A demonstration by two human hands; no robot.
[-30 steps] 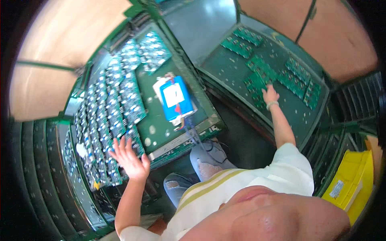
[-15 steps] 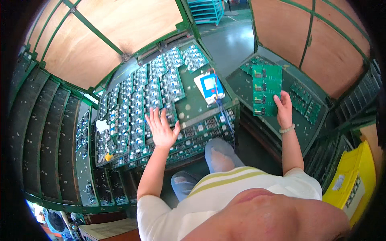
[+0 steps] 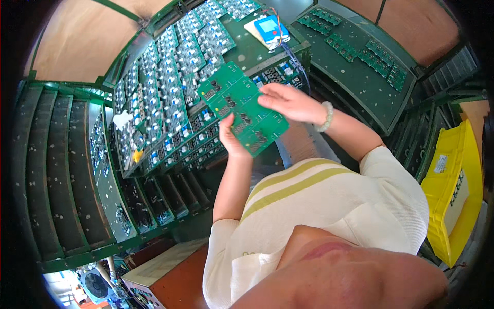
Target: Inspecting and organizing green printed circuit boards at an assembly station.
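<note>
A green circuit board (image 3: pixel 246 110), a panel with repeated sections of black parts and small displays, is held up tilted in front of my body. My left hand (image 3: pixel 234 138) grips its lower left edge, thumb on top and the other fingers hidden beneath. At the board's right edge is my right hand (image 3: pixel 293 104), its fingers stretched out and fingertips against or just over the edge. Behind the board, rows of populated circuit boards (image 3: pixel 172 77) cover a green rack shelf (image 3: pixel 249 46). A blue device with a screen (image 3: pixel 270 29) lies at that shelf's right end.
Another green shelf (image 3: pixel 339 72) at the right carries several boards (image 3: pixel 378 57). Dark slatted racks (image 3: pixel 62 170) stand at the left. A yellow bin (image 3: pixel 447 190) is at the right. A white piece (image 3: pixel 122 120) and a yellow piece (image 3: pixel 137 155) sit at the shelf's left edge.
The board has come from the right to in front of my body and turned. My left hand has left the shelf boards and taken hold of it; the right hand's fingers have straightened.
</note>
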